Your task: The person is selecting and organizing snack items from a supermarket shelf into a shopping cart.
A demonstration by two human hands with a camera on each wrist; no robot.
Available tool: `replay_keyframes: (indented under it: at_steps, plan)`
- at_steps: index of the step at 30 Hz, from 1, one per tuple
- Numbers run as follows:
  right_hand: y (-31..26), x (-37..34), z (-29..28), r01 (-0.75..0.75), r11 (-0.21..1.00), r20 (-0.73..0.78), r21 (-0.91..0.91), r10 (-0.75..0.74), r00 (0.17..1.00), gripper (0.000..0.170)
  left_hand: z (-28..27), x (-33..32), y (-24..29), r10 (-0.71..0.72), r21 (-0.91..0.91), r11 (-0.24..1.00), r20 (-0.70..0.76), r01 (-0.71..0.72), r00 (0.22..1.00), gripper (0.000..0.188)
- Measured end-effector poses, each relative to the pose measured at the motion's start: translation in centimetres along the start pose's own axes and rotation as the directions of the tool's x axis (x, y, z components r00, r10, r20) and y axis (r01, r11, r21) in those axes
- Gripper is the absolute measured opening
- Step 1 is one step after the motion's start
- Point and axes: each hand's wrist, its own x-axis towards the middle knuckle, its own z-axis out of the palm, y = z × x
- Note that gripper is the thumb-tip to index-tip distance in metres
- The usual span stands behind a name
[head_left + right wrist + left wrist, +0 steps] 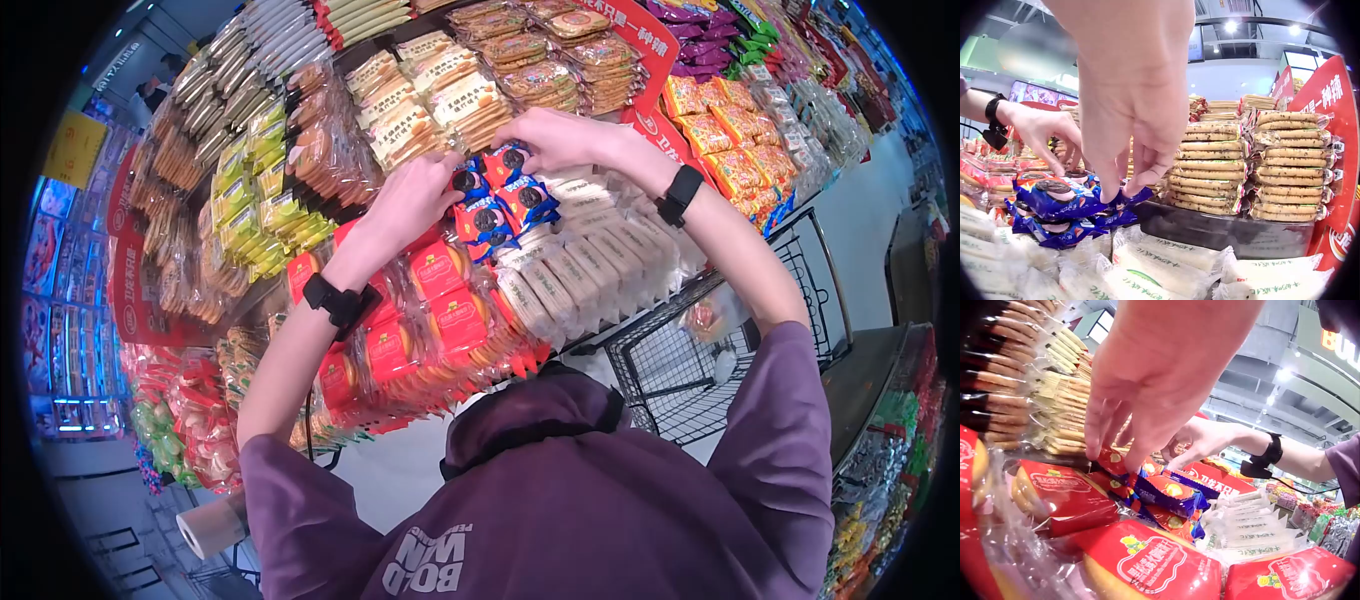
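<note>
Small blue-and-red cookie packets (pixel 528 203) with pictures of dark sandwich cookies lie in a low stack between both hands. My left hand (pixel 418 192) reaches in from the left; its thumb and fingertips pinch the end of a packet (pixel 1112 461) at the back of the stack. From the right, my right hand (pixel 560 140) points its fingers down, with thumb and fingers pinching the edge of a packet (pixel 1129 199). Other packets (pixel 1054 199) lie beside and under these. Red-wrapped round biscuits (pixel 1154 562) sit just left of the stack, white-wrapped sticks (pixel 1160 262) to its right.
A dark divider (pixel 1222 228) and piled seeded biscuits (pixel 1204 165) stand behind the packets. Red signboards (pixel 655 50) edge the display. A wire shopping cart (pixel 680 380) holding a few items stands at the lower right. Yellow-green packs (pixel 245 190) lie to the left.
</note>
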Motion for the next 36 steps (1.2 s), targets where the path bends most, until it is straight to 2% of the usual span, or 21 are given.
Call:
replay_keyframes:
  at_steps: [1,2,4,5,7,9,10,12,14,17,19,21,22,25,26,29,30,33,34,35,36]
  plan:
    - [-0.2,0.1,-0.1,-0.027,1.000,0.018,-0.006,0.028,0.999,0.053,0.2,0.1,-0.1,-0.020,0.011,1.000,0.024,0.020,1.000,0.040]
    - [-0.5,0.0,-0.1,-0.029,1.000,-0.023,0.005,0.029,0.999,0.054,0.5,0.0,-0.5,-0.003,-0.010,1.000,-0.020,0.002,1.000,0.039]
    - [-1.3,0.0,-0.5,-0.047,0.998,0.000,0.052,0.047,0.999,0.050,1.0,-0.1,-0.9,0.038,-0.051,0.998,-0.102,-0.044,0.994,0.036]
    - [-1.6,0.1,-0.6,-0.061,0.995,0.010,0.076,0.060,0.998,0.049,1.1,-0.1,-1.1,0.027,-0.074,0.997,-0.094,-0.034,0.995,0.035]
    - [-1.0,0.5,1.0,0.084,0.996,-0.081,0.033,-0.081,0.993,0.043,0.7,0.0,-0.7,0.010,-0.117,0.993,-0.074,-0.019,0.997,0.033]
    - [-0.7,0.9,1.7,0.218,0.976,-0.180,-0.025,-0.219,0.959,0.044,0.2,0.2,0.1,0.004,-0.045,0.999,-0.094,-0.008,0.996,0.031]
    - [-0.8,0.6,1.6,0.237,0.971,-0.207,-0.037,-0.240,0.949,0.041,0.0,0.4,0.3,0.002,-0.011,1.000,-0.103,-0.003,0.995,0.030]
    - [-1.4,-0.3,0.9,0.018,0.996,-0.190,0.084,-0.002,0.982,0.040,-0.1,0.9,0.4,0.122,0.043,0.992,-0.115,-0.118,0.986,0.028]
    - [-2.8,-1.8,-0.9,-0.206,0.952,-0.105,0.225,0.234,0.966,0.039,0.0,1.6,0.7,0.191,0.060,0.981,-0.111,-0.186,0.975,0.028]
    - [-2.8,-4.8,-1.2,-0.161,0.954,-0.139,0.253,0.200,0.970,0.038,0.4,2.1,0.8,0.196,0.043,0.980,-0.094,-0.193,0.976,0.028]
    - [-4.0,-5.9,-0.7,-0.219,0.951,-0.064,0.219,0.238,0.969,0.040,1.3,2.5,0.6,0.206,0.038,0.978,-0.095,-0.203,0.974,0.028]
    - [-5.2,-6.5,0.1,-0.275,0.932,-0.016,0.236,0.287,0.958,0.041,1.4,2.9,0.9,0.135,-0.025,0.990,-0.035,-0.136,0.990,0.029]
    - [-5.1,-6.4,0.9,-0.238,0.932,-0.009,0.272,0.250,0.968,0.042,1.4,3.0,1.1,0.100,-0.056,0.993,-0.002,-0.100,0.995,0.029]
    - [-5.5,-6.0,1.7,-0.218,0.902,-0.076,0.371,0.264,0.962,0.042,0.7,2.0,2.0,0.197,-0.013,0.979,-0.202,-0.204,0.959,0.027]
    - [-5.4,-6.2,0.7,-0.322,0.869,0.024,0.375,0.338,0.941,0.048,-0.1,1.2,2.5,0.143,-0.046,0.987,-0.189,-0.154,0.972,0.032]
    - [-4.4,-7.0,-0.1,-0.257,0.896,-0.084,0.363,0.306,0.948,0.057,-2.4,-2.1,4.4,0.018,-0.050,0.998,-0.171,-0.027,0.985,0.042]
    - [-4.2,-7.0,-0.4,-0.273,0.908,-0.048,0.318,0.302,0.952,0.070,-2.4,-2.9,4.4,-0.020,-0.039,0.999,-0.103,0.016,0.994,0.064]
    - [-3.9,-6.3,1.3,0.044,0.999,-0.173,-0.012,-0.046,0.984,0.081,-0.4,-3.6,4.1,0.144,0.152,0.980,-0.118,-0.126,0.982,0.084]
    - [-5.0,-5.7,1.3,-0.029,0.999,-0.109,-0.018,0.027,0.994,0.091,0.7,-3.6,3.9,0.127,0.214,0.970,-0.052,-0.113,0.991,0.100]
    - [-5.9,-5.2,1.1,-0.069,0.997,-0.017,0.014,0.069,0.997,0.097,1.6,-3.6,4.2,0.074,0.299,0.951,0.018,-0.076,0.997,0.100]
    - [-5.7,-4.9,1.6,-0.050,0.998,-0.002,-0.031,0.050,0.999,0.098,2.2,-3.4,4.1,0.068,0.359,0.930,0.033,-0.076,0.997,0.099]
